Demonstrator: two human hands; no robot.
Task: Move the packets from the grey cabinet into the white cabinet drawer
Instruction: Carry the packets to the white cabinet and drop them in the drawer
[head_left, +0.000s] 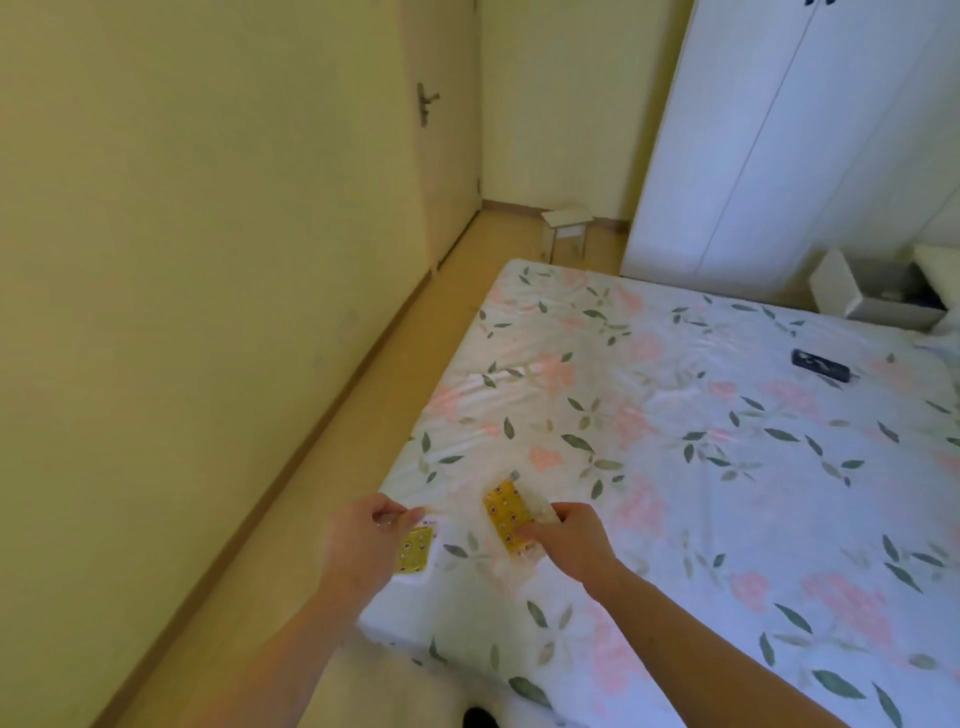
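**Two hands, two yellow packets, over the bed corner**

Forearms enter from the lower edge, nearest the camera, both reaching toward the near corner of the bed.

- Bed (701, 415): floral sheet, pink blossoms and green leaves on white; fills the right half of the view.
- White wardrobe (779, 130): tall, doors closed, beyond the far side of the bed.
- Door (441, 156): in the left wall, dark lever handle.
- Open white drawer or box (872, 299): far right, beside the bed; contents too blurred to tell.
- Small white stool (566, 231): on the floor by the far wall.
- Dark flat object (821, 364): lying on the sheet, well apart from the hands.
- Left hand (363, 545): fingers curled, pinching the top edge of a yellow packet (414, 553), which hangs below the fingertips over the bed's corner.
- Right hand (566, 540): fingers curled round the lower end of a second yellow packet (506, 514), which projects up and away from the knuckles, above the sheet.
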